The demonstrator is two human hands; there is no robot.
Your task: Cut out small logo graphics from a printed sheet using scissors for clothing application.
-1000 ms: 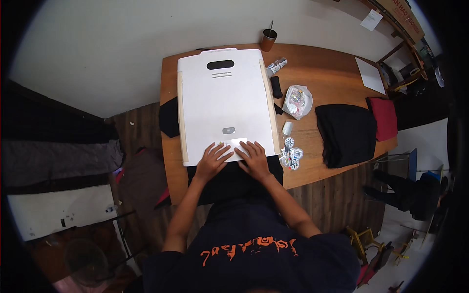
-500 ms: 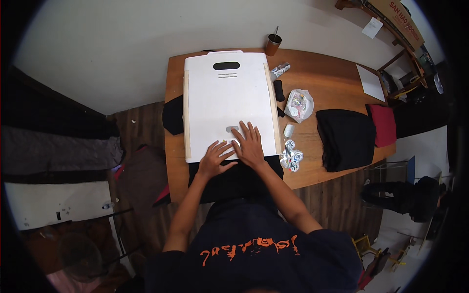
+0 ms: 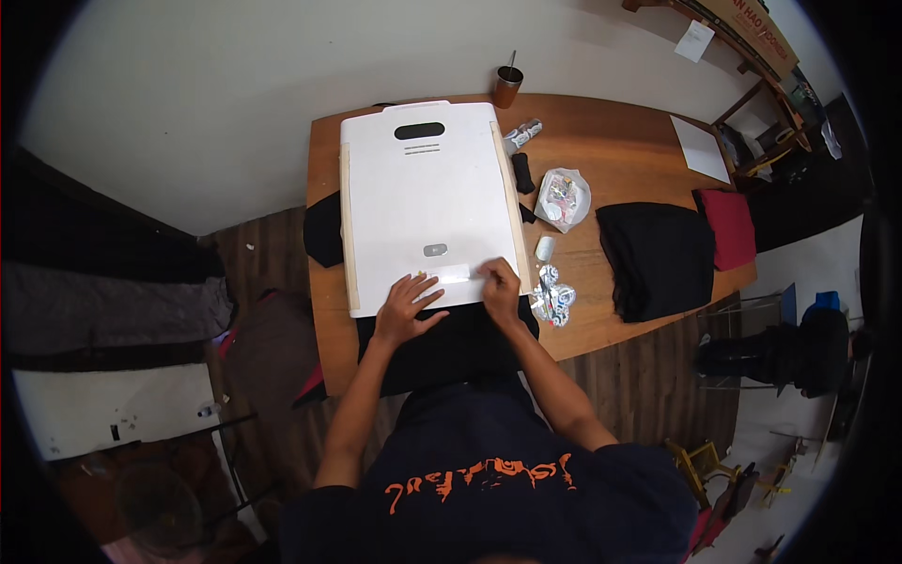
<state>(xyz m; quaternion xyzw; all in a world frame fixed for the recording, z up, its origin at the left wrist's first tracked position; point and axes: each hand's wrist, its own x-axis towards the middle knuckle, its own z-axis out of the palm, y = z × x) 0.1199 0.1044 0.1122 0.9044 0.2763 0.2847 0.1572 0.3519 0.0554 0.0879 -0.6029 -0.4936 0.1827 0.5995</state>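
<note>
A large white board (image 3: 423, 197) with a dark oval slot near its far end and a small grey oval badge (image 3: 435, 250) lies over black cloth (image 3: 432, 348) on the table. On its near part sits a glossy, clear-looking strip (image 3: 454, 273). My left hand (image 3: 404, 310) rests open on the board's near edge, fingers spread beside the strip's left end. At the right end of the strip, my right hand (image 3: 501, 289) is closed, its fingertips curled together. Whether it pinches the strip's end or something else is too small to tell.
On the wooden table (image 3: 592, 122), right of the board, are a plastic bag of small items (image 3: 564, 199), a small white container (image 3: 545, 248), shiny packets (image 3: 552, 296), folded black cloth (image 3: 656, 258) and red cloth (image 3: 728, 228). A brown cup (image 3: 507, 86) stands at the back.
My right hand has slid right from the middle of the strip and curled from flat to closed. My left hand stays on the board. The view has shifted slightly.
</note>
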